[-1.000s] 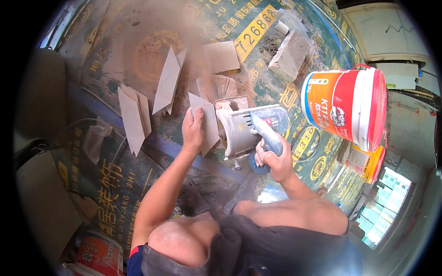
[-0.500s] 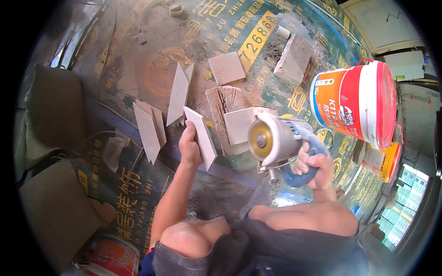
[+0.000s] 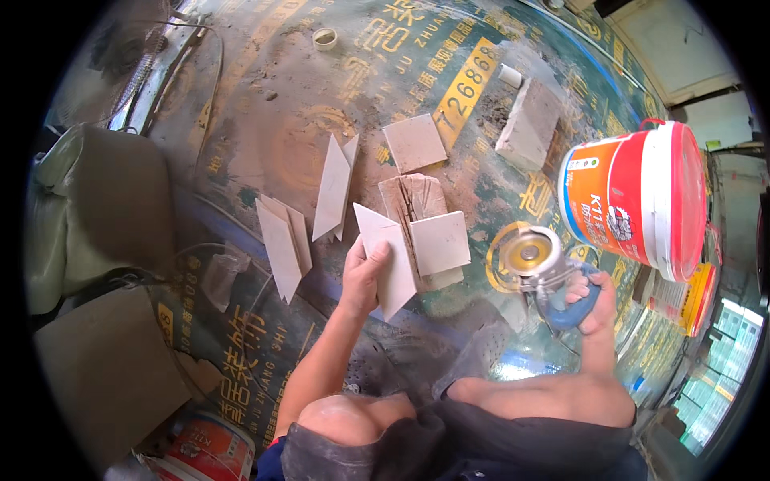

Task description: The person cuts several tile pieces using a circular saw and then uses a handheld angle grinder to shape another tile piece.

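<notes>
Closed on a slanted, pale piece of tile (image 3: 391, 268), my left hand (image 3: 362, 271) keeps its thumb on the tile's face. My right hand (image 3: 592, 303) wraps around the blue handle of an angle grinder (image 3: 561, 276) with a yellowish disc, held low at the right. Between the hands, a pale square tile (image 3: 439, 242) rests on a scored, dusty block (image 3: 411, 192). Another square tile (image 3: 414, 143) lies just beyond it. Left of my left hand are slanted cut tile pieces (image 3: 332, 191) and a small stack of similar pieces (image 3: 282, 244).
A red and orange bucket (image 3: 634, 200) lies on its side at the right, with a yellow-rimmed bucket (image 3: 688, 298) behind it. A thick pale slab (image 3: 529, 124) sits at the far right. Dusty printed green sheeting (image 3: 481, 192) covers the floor. Another red bucket (image 3: 210, 449) stands at the lower left.
The grinder has moved right and down, away from the square tile on the block. The tile in my left hand has turned, its broad face now showing, and sits nearer the block.
</notes>
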The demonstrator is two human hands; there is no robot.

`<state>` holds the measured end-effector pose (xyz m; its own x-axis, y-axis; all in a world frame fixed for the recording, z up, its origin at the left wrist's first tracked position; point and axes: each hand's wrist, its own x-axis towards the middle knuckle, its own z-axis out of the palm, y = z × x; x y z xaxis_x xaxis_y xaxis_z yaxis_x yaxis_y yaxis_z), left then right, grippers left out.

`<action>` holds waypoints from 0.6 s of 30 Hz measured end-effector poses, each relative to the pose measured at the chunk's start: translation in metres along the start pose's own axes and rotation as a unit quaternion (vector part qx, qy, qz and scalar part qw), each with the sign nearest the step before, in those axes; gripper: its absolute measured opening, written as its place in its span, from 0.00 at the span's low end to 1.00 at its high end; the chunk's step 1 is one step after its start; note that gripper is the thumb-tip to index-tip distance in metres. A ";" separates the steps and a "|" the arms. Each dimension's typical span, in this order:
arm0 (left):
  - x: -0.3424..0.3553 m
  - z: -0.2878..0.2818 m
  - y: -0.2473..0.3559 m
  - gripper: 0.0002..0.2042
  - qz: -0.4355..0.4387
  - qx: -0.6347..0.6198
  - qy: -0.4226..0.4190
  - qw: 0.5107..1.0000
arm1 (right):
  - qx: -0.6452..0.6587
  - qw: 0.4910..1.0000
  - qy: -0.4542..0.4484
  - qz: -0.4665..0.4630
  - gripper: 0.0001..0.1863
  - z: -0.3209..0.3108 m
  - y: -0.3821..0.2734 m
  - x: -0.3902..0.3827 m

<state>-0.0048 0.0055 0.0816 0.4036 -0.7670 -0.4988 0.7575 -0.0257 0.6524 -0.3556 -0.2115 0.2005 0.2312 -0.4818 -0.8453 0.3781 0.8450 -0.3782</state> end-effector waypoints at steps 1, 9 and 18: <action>-0.001 0.000 0.003 0.22 0.011 0.011 -0.008 1.000 | 0.021 1.000 0.000 0.018 0.12 -0.015 -0.007 0.007; 0.006 0.001 0.008 0.29 0.061 0.090 -0.041 0.993 | -0.161 0.979 0.083 -0.095 0.18 -0.124 -0.066 0.035; 0.003 -0.013 0.008 0.22 0.034 0.094 0.021 0.995 | -0.518 0.688 0.259 -0.436 0.12 -0.094 -0.012 -0.023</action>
<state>0.0093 0.0112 0.0777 0.4747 -0.7434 -0.4712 0.6197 -0.0979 0.7787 -0.4499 -0.1890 0.1890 -0.1309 -0.9904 -0.0448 -0.7349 0.1272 -0.6661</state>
